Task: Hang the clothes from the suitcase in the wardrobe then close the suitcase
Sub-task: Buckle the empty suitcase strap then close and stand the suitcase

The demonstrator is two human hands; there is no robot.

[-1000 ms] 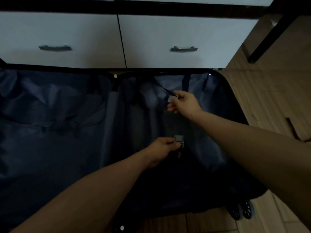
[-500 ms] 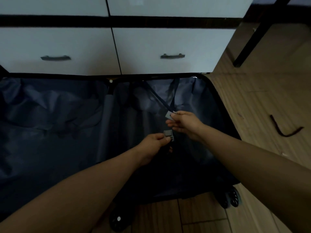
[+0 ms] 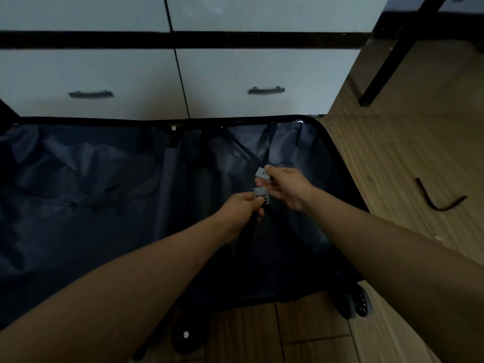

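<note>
Over the emptied suitcase, the left hand is pinching one buckle half while the right hand is pinching the other half. Next, they likely need aligning and clicking together before closing.

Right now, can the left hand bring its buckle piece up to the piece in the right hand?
Probably yes. The left hand pinches the lower buckle piece just below the upper buckle piece held by the right hand. Only a small gap over the suitcase lining separates them, with nothing between.

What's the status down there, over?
Left hand pinches lower buckle; right hand pinches upper buckle. Halves apart. Suitcase open, no clothes visible.
</note>
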